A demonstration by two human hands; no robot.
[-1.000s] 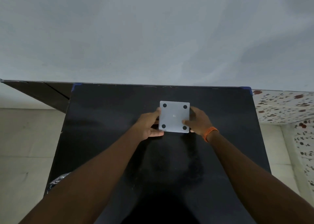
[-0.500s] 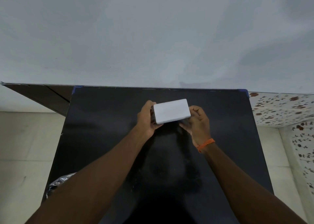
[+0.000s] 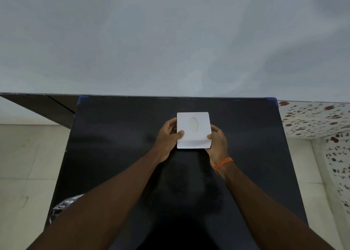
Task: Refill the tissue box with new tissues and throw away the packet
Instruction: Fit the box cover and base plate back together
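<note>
A white square tissue box (image 3: 193,129) sits at the middle back of the black table (image 3: 117,155), its top face up with an oval opening showing. My left hand (image 3: 168,138) grips its left side, thumb on the top face. On the right side my right hand (image 3: 217,141), with an orange band at the wrist, holds the near right corner. No tissue sticks out of the opening. No tissue packet shows on the table.
A crumpled shiny plastic bag (image 3: 62,208) shows past the table's left edge, partly behind my left arm. A plain grey wall stands right behind the table. Floral-patterned tiles (image 3: 314,119) lie to the right, pale floor to the left.
The box was bottom up with four black feet showing; both hands have turned it over, through its side, so the oval opening now faces up.
</note>
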